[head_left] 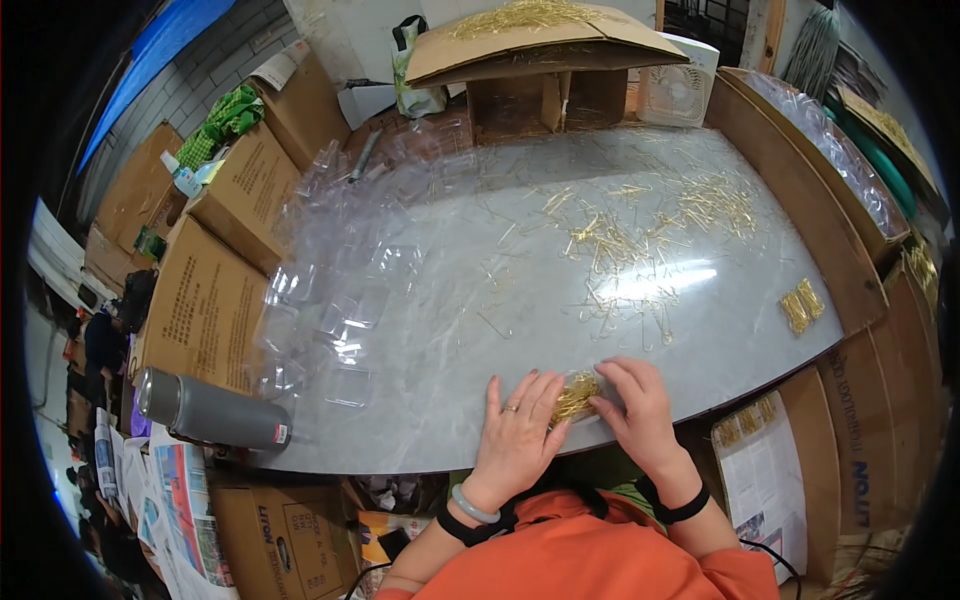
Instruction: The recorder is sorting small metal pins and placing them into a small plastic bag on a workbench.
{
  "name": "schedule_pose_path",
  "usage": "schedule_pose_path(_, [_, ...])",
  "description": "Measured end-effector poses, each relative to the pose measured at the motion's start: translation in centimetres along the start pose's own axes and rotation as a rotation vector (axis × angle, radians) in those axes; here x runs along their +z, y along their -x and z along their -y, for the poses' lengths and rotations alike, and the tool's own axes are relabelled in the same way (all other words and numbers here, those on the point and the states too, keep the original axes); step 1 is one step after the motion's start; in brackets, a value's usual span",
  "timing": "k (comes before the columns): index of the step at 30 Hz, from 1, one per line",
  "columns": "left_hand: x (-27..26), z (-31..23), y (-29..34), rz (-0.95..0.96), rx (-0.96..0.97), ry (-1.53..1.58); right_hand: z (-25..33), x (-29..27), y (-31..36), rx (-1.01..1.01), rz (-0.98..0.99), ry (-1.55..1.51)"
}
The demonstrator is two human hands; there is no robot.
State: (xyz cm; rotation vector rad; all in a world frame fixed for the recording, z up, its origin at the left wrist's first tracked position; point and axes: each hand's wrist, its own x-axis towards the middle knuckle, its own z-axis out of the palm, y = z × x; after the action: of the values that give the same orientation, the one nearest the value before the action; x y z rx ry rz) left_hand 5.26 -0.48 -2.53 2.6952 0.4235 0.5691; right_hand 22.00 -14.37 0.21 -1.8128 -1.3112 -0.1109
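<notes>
At the near edge of the table, a bundle of gold wire hooks (573, 397) lies between my hands. My left hand (518, 428) closes on its left side, fingers bent over it and the thumb at its near edge. From the right, my right hand (636, 412) pinches the bundle with thumb and fingers. Part of the bundle is hidden under the fingers, and I cannot tell whether it sits in a clear box. Farther off, loose gold hooks (605, 245) spread in a scattered heap. Two finished-looking gold hook bundles (801, 306) lie at the table's right edge.
Many clear plastic boxes (350, 300) cover the table's left side. A grey bottle (215, 409) lies at the near left corner. Cardboard boxes (205, 310) line the left, and a cardboard strip (810, 200) borders the right. A white fan (677, 88) stands at the back.
</notes>
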Motion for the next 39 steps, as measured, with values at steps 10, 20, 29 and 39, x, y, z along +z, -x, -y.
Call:
schedule_pose_path(10, [-1.1,-2.1,0.0,0.021,0.000,-0.042,0.8,0.0,1.6,-0.080,0.176,0.133])
schedule_pose_path(20, [-0.8,-0.8,0.4,-0.060,-0.002,0.364,1.8,0.9,1.2,-0.064,0.154,0.145])
schedule_pose_path(29, [-2.3,-0.5,0.5,0.033,0.055,0.320,2.5,4.0,0.5,-0.036,0.079,0.233])
schedule_pose_path(39, [-1.6,0.5,1.5,-0.055,-0.103,0.843,3.9,2.0,0.2,-0.151,0.247,0.404])
